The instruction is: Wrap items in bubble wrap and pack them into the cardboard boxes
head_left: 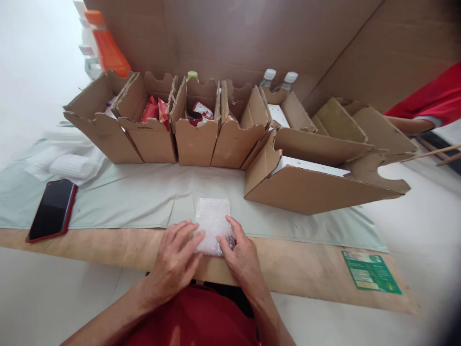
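Note:
A small flat bubble-wrap packet (212, 216) lies at the front edge of the table, between my hands. My left hand (179, 252) rests against its left side, fingers stretched out and slightly apart, the tips on the wrap. At the right edge, my right hand (241, 252) has its thumb over the top and its index finger curved along the side, holding the packet. Its other fingers are partly hidden. Whatever the bubble wrap may contain cannot be made out.
Cardboard bins (196, 142) stand in a row behind, some with red packets (153, 110). A larger bin (288, 190) juts forward at right. A phone (54, 206) and white foam wrap (74, 163) lie left, a green card (370, 271) right. Another person's red sleeve (428, 98) shows.

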Action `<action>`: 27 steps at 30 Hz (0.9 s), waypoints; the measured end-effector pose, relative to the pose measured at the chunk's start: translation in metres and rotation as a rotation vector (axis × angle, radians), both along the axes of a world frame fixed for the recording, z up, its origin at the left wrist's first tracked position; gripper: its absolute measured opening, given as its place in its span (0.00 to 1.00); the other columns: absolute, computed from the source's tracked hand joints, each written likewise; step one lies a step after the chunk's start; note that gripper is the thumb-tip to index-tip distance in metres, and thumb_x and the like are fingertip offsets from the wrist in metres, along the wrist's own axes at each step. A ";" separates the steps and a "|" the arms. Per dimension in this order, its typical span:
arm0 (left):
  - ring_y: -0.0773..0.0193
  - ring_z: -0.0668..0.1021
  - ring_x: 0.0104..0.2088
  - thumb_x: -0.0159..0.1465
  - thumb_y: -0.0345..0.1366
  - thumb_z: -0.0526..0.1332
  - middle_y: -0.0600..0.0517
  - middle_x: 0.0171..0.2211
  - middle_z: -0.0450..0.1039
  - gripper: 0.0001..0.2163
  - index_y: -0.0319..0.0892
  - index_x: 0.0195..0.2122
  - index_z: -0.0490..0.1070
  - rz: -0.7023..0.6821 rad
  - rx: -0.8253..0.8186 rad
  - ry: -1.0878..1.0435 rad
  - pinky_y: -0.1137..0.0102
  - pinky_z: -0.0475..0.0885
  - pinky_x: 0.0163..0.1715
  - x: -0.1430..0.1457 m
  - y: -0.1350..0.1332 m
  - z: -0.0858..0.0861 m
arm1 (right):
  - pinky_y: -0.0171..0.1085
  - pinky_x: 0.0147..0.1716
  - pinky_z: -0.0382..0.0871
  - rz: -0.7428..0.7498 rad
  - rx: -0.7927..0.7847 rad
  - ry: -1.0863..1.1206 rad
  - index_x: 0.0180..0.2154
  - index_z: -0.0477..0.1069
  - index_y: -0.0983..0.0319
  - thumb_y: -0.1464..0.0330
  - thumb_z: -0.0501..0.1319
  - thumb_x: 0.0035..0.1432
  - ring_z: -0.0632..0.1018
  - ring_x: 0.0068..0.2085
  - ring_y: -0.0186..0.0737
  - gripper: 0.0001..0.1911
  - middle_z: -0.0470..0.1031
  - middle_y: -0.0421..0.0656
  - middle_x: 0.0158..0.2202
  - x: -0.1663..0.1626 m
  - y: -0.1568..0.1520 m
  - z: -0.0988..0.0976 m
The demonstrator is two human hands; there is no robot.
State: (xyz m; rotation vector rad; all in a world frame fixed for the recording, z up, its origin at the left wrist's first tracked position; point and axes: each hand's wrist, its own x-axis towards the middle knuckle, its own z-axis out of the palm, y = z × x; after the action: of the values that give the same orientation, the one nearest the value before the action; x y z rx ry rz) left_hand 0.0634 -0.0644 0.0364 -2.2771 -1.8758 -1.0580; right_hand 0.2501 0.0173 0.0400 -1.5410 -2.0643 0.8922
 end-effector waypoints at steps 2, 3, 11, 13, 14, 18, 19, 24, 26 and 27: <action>0.45 0.71 0.64 0.67 0.27 0.60 0.41 0.58 0.75 0.17 0.44 0.56 0.71 -0.145 -0.049 0.041 0.49 0.69 0.62 -0.003 -0.001 0.004 | 0.37 0.30 0.69 0.004 -0.013 0.008 0.62 0.70 0.64 0.61 0.57 0.62 0.76 0.28 0.42 0.29 0.79 0.42 0.31 0.000 0.001 0.000; 0.45 0.71 0.64 0.67 0.27 0.60 0.40 0.58 0.75 0.16 0.43 0.55 0.71 -0.183 -0.078 0.056 0.48 0.68 0.62 -0.004 -0.001 0.005 | 0.37 0.31 0.70 0.002 -0.019 0.017 0.62 0.70 0.64 0.61 0.57 0.62 0.76 0.29 0.42 0.29 0.80 0.44 0.32 0.000 0.001 0.000; 0.45 0.76 0.60 0.67 0.24 0.57 0.41 0.55 0.78 0.15 0.39 0.53 0.73 -0.220 -0.074 0.159 0.46 0.70 0.59 -0.008 0.016 -0.004 | 0.37 0.31 0.72 0.046 -0.090 0.073 0.63 0.68 0.63 0.63 0.56 0.66 0.78 0.30 0.41 0.26 0.81 0.43 0.34 0.005 0.007 0.001; 0.47 0.77 0.57 0.67 0.24 0.56 0.42 0.53 0.80 0.14 0.40 0.51 0.73 -0.230 -0.054 0.116 0.49 0.72 0.57 -0.008 0.021 -0.006 | 0.38 0.33 0.74 0.044 0.009 0.059 0.62 0.68 0.63 0.63 0.57 0.66 0.80 0.33 0.43 0.25 0.82 0.47 0.40 0.012 0.004 0.007; 0.48 0.78 0.56 0.67 0.24 0.56 0.43 0.52 0.80 0.14 0.40 0.51 0.73 -0.237 -0.056 0.083 0.50 0.72 0.56 -0.009 0.023 -0.006 | 0.41 0.37 0.76 0.042 0.119 0.039 0.62 0.68 0.63 0.63 0.58 0.66 0.82 0.38 0.45 0.25 0.81 0.50 0.46 0.017 0.001 0.011; 0.51 0.79 0.52 0.68 0.25 0.56 0.44 0.47 0.81 0.13 0.41 0.50 0.74 -0.281 -0.114 -0.044 0.53 0.73 0.54 -0.013 0.035 0.002 | 0.54 0.56 0.70 0.267 0.558 -0.100 0.66 0.63 0.59 0.66 0.62 0.65 0.72 0.63 0.59 0.29 0.67 0.57 0.66 0.031 -0.012 0.029; 0.52 0.79 0.51 0.68 0.25 0.55 0.44 0.45 0.82 0.13 0.41 0.49 0.75 -0.290 -0.137 -0.061 0.54 0.74 0.53 -0.014 0.037 0.006 | 0.56 0.58 0.68 0.368 0.570 -0.132 0.66 0.63 0.59 0.69 0.61 0.64 0.69 0.65 0.59 0.30 0.66 0.56 0.67 0.031 -0.013 0.031; 0.57 0.81 0.39 0.70 0.31 0.55 0.48 0.41 0.82 0.12 0.44 0.51 0.75 -0.227 -0.322 -0.199 0.62 0.76 0.44 -0.018 0.039 0.020 | 0.48 0.50 0.74 0.433 0.298 -0.104 0.60 0.70 0.59 0.75 0.54 0.66 0.81 0.48 0.49 0.23 0.82 0.48 0.51 0.020 0.003 0.026; 0.60 0.81 0.35 0.70 0.34 0.57 0.50 0.39 0.82 0.12 0.44 0.53 0.74 -0.149 -0.369 -0.238 0.65 0.77 0.40 -0.018 0.038 0.019 | 0.44 0.47 0.75 0.371 0.162 -0.049 0.60 0.71 0.58 0.72 0.55 0.68 0.82 0.45 0.46 0.20 0.82 0.46 0.50 0.017 0.008 0.022; 0.60 0.81 0.35 0.70 0.35 0.58 0.50 0.39 0.81 0.12 0.44 0.53 0.74 -0.104 -0.356 -0.220 0.66 0.77 0.39 -0.018 0.039 0.017 | 0.43 0.47 0.75 0.348 0.130 -0.040 0.59 0.71 0.58 0.70 0.55 0.69 0.82 0.45 0.45 0.20 0.82 0.46 0.51 0.016 0.009 0.020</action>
State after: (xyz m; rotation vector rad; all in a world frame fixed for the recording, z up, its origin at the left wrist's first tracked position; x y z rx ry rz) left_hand 0.0456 -0.0257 0.0532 -2.5624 -2.2096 -1.1046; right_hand 0.2664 0.0258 0.0595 -1.1605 -2.4133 0.8294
